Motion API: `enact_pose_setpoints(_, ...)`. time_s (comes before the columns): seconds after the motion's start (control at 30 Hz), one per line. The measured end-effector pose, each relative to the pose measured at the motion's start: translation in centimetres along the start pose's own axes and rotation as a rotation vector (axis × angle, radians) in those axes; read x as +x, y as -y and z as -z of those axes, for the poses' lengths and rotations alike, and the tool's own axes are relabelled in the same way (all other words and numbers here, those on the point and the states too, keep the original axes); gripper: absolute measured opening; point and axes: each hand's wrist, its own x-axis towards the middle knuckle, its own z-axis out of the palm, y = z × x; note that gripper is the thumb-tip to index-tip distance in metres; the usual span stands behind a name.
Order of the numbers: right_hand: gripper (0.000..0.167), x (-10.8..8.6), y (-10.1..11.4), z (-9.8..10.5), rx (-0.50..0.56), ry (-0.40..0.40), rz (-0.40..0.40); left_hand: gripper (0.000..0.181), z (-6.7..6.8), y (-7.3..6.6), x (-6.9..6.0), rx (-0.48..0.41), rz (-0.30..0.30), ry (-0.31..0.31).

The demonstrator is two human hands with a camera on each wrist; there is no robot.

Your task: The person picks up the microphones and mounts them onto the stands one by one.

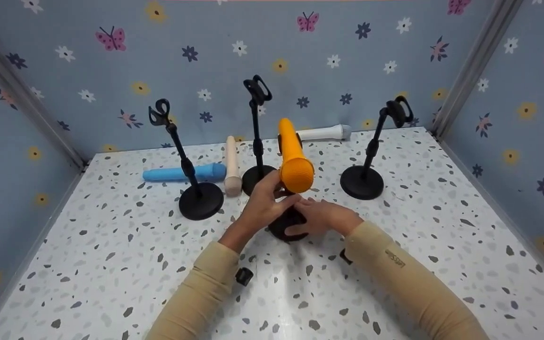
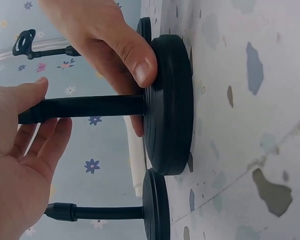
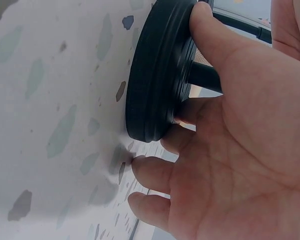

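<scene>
An orange microphone (image 1: 297, 163) sits in the clip of a black microphone stand (image 2: 170, 105), its round head toward me. My left hand (image 1: 263, 202) grips that stand's pole (image 2: 97, 106) below the microphone, thumb on one side and fingers on the other. Lower down, my right hand (image 1: 321, 216) holds the round base, its thumb on the upper face and some fingers at the rim, as the right wrist view shows. The base is at the tabletop; whether it touches all round, I cannot tell.
Three more black stands with unfilled clips are at the left (image 1: 201, 200), back middle (image 1: 257, 141) and right (image 1: 362, 182). A blue microphone (image 1: 168, 174), a beige one (image 1: 232, 163) and a white one (image 1: 324, 133) lie toward the patterned back wall (image 1: 234, 28).
</scene>
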Motion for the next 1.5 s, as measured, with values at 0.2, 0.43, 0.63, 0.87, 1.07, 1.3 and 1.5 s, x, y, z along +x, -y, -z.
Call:
enact_pose_setpoints(0.2,0.103,0.1,0.0,0.0,0.019,0.003,-0.017,0.033,0.1,-0.3,0.1,0.056,0.0,-0.015)
enact_pose_setpoints(0.43,0.109,0.2,0.0,0.1,0.032,0.025,-0.056,0.022,0.2,-0.9,0.2,0.17,0.032,-0.079)
enact_pose_setpoints(0.63,0.108,0.2,-0.1,0.0,0.027,0.027,-0.056,0.025,0.1,-1.1,0.3,0.095,0.067,-0.085)
enact_pose_setpoints(0.87,0.107,0.3,-0.2,0.0,0.037,0.02,-0.055,0.022,0.0,-1.6,0.8,0.074,0.075,-0.101)
enact_pose_setpoints(1.07,0.107,0.2,-0.2,0.1,0.036,0.026,-0.055,0.016,0.1,-2.2,1.4,0.055,0.062,-0.12)
enact_pose_setpoints(1.3,0.108,0.2,-0.1,0.3,0.016,0.048,-0.055,0.027,0.6,-3.7,1.9,0.073,0.086,-0.091)
enact_pose_setpoints(1.5,0.106,0.4,-0.2,0.2,-0.005,0.047,-0.031,0.029,0.7,-5.0,2.6,0.025,0.085,-0.097)
